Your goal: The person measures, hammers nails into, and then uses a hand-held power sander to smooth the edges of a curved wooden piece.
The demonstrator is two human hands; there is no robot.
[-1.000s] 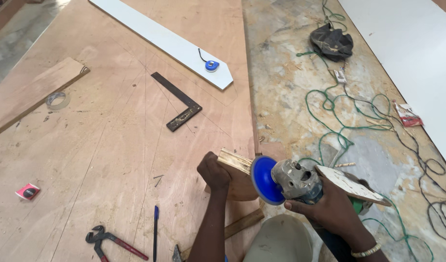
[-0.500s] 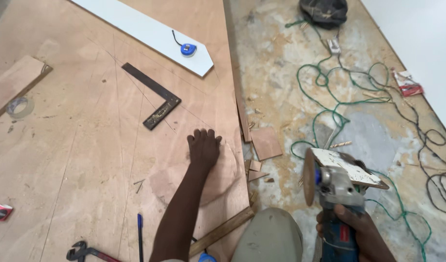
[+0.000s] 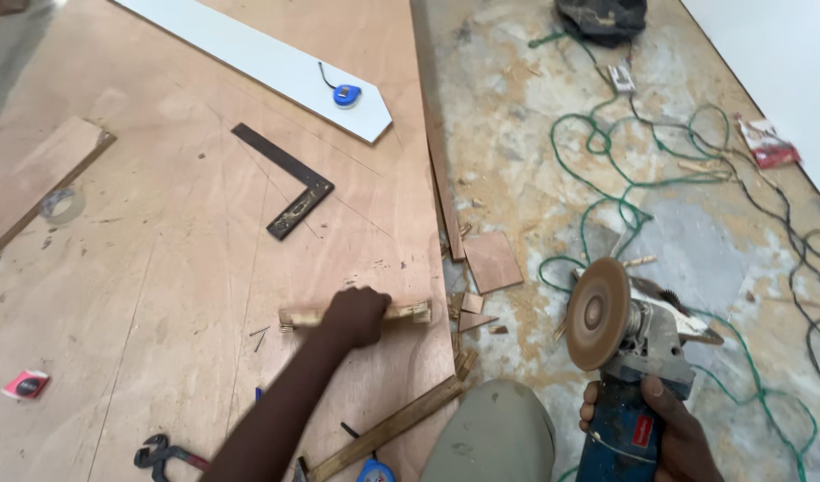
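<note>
1. Two bare hands worked over a large plywood sheet point(image 3: 160, 295) lying on a rough floor point(image 3: 535, 161), seen from above.
2. The left hand point(image 3: 355, 316) lay near the plywood sheet's right edge, its fingers curled shut around the middle of a short strip of wood point(image 3: 408, 312) that rested flat on the sheet.
3. The right hand point(image 3: 669, 428) was off the plywood sheet, to its right above the floor, fingers wrapped tight around the blue body of a circular saw point(image 3: 633, 348), whose round blade faced the sheet.
4. Small wood offcuts point(image 3: 490, 261) lay on the floor just beside the plywood sheet's right edge, between the strip and the saw.
5. A dark metal square point(image 3: 289, 183) lay on the plywood sheet, well above the left hand.
6. A long white board point(image 3: 258, 61) crossed the sheet's far end, with a blue tape measure point(image 3: 346, 95) resting on it.
7. Green cable point(image 3: 606, 170) looped over the floor to the right of the sheet.
8. Pliers point(image 3: 165, 453) and a small red object point(image 3: 26, 385) lay on the sheet's near left part.
</note>
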